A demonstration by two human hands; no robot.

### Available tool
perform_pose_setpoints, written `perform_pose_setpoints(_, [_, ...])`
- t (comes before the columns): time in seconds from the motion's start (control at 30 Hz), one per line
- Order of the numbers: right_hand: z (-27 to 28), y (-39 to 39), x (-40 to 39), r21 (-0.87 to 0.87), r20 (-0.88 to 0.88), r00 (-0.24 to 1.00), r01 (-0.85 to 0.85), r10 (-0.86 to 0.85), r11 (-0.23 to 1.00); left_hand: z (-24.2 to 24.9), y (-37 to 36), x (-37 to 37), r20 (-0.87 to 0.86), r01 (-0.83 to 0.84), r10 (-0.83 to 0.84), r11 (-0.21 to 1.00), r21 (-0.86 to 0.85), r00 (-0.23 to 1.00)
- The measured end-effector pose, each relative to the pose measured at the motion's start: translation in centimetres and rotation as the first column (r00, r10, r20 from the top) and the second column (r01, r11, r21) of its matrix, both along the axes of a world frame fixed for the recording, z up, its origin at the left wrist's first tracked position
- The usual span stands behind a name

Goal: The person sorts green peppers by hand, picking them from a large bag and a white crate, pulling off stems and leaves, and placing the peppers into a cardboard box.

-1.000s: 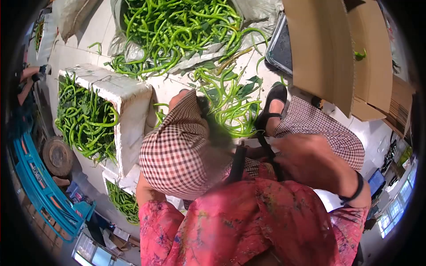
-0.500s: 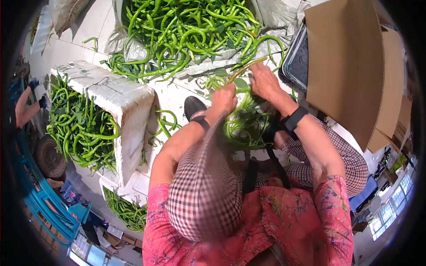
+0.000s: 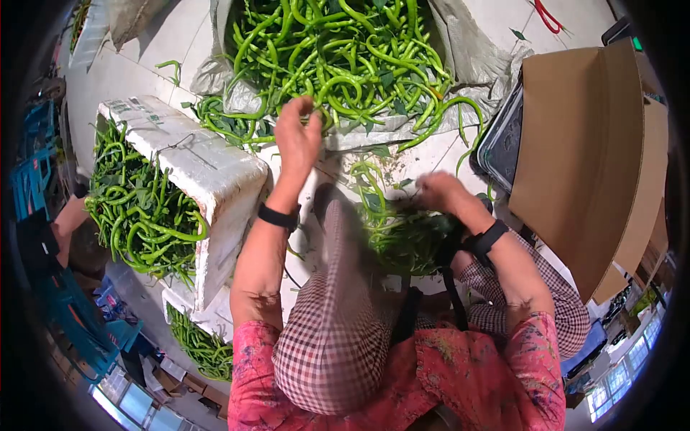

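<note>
Long curly green peppers (image 3: 338,68) are heaped in the mouth of an open woven sack (image 3: 471,47). My left hand (image 3: 296,144) is at the near edge of this heap, with thumb and fingers apart and curved around nothing I can see. Lower and to the right, my right hand (image 3: 444,192) has its fingers curled together, smeared by motion; what they hold, if anything, is hidden. Just below and left of it lies a bunch of green peppers (image 3: 374,205) with leaves, between my legs, partly blurred and in shadow.
A white foam box (image 3: 215,169) lies tipped on its side at left, full of peppers and leaves. More peppers (image 3: 201,348) sit in a box below it. At right stand a cardboard box (image 3: 575,158) and a dark tray (image 3: 501,147). Another person's arm (image 3: 68,223) shows far left.
My hands were together on a long brownish-green piece and have parted. The left moved up and left to the sack's peppers; the right moved down. The brownish piece no longer shows.
</note>
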State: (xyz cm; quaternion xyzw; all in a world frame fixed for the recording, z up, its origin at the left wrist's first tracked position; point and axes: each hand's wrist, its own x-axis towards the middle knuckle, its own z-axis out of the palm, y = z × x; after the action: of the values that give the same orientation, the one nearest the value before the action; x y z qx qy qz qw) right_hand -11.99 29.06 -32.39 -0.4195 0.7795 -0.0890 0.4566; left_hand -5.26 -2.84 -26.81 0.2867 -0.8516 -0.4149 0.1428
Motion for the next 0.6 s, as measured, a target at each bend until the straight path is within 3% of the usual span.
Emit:
perform_pose_setpoints(0.03, [0.7, -1.1, -1.8, -0.156, -0.039, 0.981, 0.183, -0.191, 0.971, -0.5, -0.7, -0.8, -0.005, -0.004, 0.004, 1.0, -0.005, 1.0])
perform_pose_setpoints(0.07, [1.5, -2.4, -3.4, -0.313, -0.045, 0.924, 0.347, -0.379, 0.884, -1.2, -1.4, -1.5, -0.013, 0.008, -0.011, 0.975, -0.22, 1.0])
perform_pose_setpoints(0.1, [2.6, -4.0, -5.0, -0.426, -0.073, 0.875, 0.407, -0.479, 0.808, -2.0, -1.9, -1.9, -0.018, 0.018, -0.028, 0.905, -0.425, 0.999])
perform_pose_setpoints(0.13, [3.5, -5.4, -6.5, -0.532, -0.088, 0.813, 0.451, -0.576, 0.717, -2.9, -1.7, -2.4, 0.084, 0.05, -0.016, 0.91, -0.412, 0.996])
perform_pose_setpoints(0.2, [3.8, -7.7, -9.1, -0.615, -0.146, 0.797, 0.392, -0.587, 0.684, -3.2, -0.6, -3.2, 0.2, 0.056, 0.054, 0.86, -0.506, 0.978])
perform_pose_setpoints(0.33, [1.9, -10.3, -12.5, -0.595, -0.302, 0.785, 0.287, -0.541, 0.75, -2.8, -1.3, -4.3, 0.205, 0.121, 0.017, 0.756, -0.643, 0.979])
perform_pose_setpoints(0.4, [-0.8, -10.6, -13.8, -0.565, -0.308, 0.769, 0.325, -0.56, 0.758, -3.8, -2.2, -4.9, 0.254, 0.256, -0.137, 0.811, -0.526, 0.957])
perform_pose_setpoints(0.47, [-2.4, -10.9, -14.9, -0.541, -0.346, 0.66, 0.44, -0.667, 0.717, -3.6, -1.7, -5.8, 0.286, 0.244, -0.111, 0.84, -0.484, 0.952])
perform_pose_setpoints(0.53, [0.1, -12.5, -15.5, -0.447, -0.42, 0.643, 0.468, -0.641, 0.762, -3.9, -1.4, -6.2, 0.319, 0.245, -0.077, 0.814, -0.526, 0.945])
perform_pose_setpoints(0.6, [2.3, -13.7, -16.0, -0.225, -0.605, 0.653, 0.409, -0.456, 0.884, -3.8, -1.3, -6.5, 0.325, 0.253, -0.087, 0.82, -0.513, 0.942])
